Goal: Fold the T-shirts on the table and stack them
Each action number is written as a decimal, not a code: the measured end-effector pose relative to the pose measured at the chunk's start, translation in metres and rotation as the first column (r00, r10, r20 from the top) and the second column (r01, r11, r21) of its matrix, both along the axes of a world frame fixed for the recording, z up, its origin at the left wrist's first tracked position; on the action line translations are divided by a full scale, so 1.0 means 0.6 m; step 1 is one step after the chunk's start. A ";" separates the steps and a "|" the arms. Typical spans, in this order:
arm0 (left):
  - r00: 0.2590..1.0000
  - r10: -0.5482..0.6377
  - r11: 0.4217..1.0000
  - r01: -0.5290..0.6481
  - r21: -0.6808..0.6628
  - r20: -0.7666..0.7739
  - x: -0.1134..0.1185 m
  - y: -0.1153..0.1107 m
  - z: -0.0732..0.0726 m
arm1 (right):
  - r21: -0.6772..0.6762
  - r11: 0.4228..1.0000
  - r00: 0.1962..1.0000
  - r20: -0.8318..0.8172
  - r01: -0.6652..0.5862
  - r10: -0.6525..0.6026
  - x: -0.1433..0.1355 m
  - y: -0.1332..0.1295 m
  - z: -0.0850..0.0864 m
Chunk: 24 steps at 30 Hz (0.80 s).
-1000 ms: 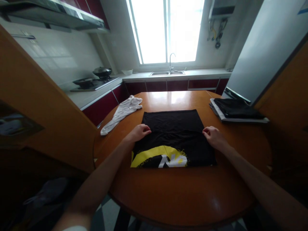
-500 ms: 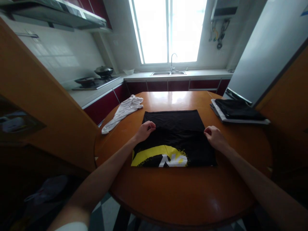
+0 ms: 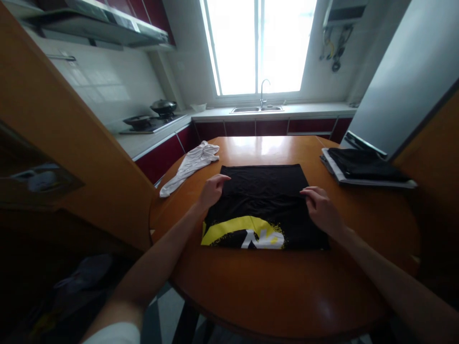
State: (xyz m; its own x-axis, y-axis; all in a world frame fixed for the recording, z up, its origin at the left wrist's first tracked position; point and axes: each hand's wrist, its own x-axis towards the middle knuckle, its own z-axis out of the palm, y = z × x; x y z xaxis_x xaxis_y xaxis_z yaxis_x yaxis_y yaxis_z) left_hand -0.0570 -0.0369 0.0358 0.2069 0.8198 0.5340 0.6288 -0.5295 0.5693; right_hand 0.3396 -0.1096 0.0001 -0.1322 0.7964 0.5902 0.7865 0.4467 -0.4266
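A black T-shirt (image 3: 261, 205) lies folded into a wide block on the wooden table (image 3: 272, 286), its yellow and white print toward me. At its left edge is my left hand (image 3: 212, 189), with the index finger stretched out over the cloth. My right hand (image 3: 322, 208) hovers at the right edge, fingers extended and thumb apart from them. Neither hand grips the cloth. Small wrinkles run across the shirt's middle between the hands.
A crumpled white garment (image 3: 191, 165) lies at the table's left. Stacked folded clothes (image 3: 369, 165), black on top, sit at the right near the fridge (image 3: 390, 86). Beyond the table are a counter with a sink (image 3: 256, 109) and a stove with pans (image 3: 164, 106).
Both hands have let go of the shirt's side edges and their fingers have straightened. The view has shifted slightly, so everything appears a little further right. The cloth's middle looks more wrinkled.
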 end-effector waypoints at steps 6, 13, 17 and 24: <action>0.805 -0.355 0.935 0.301 -0.188 -0.474 0.076 -0.071 -0.016 | -0.192 0.961 0.935 0.256 -0.200 0.246 -0.060 -0.039 -0.011; 0.653 -0.430 0.898 0.242 -0.367 -0.624 0.087 -0.085 -0.034 | -0.360 0.921 0.880 0.375 -0.150 0.290 -0.058 -0.037 -0.023; 0.673 -0.404 0.915 0.282 -0.290 -0.620 0.090 -0.084 -0.035 | -0.313 0.913 0.868 0.339 -0.260 0.363 -0.068 -0.051 0.000; 0.660 -0.421 0.905 0.263 -0.333 -0.623 0.095 -0.085 -0.050 | -0.414 0.817 0.789 0.297 -0.401 0.537 -0.077 -0.064 0.000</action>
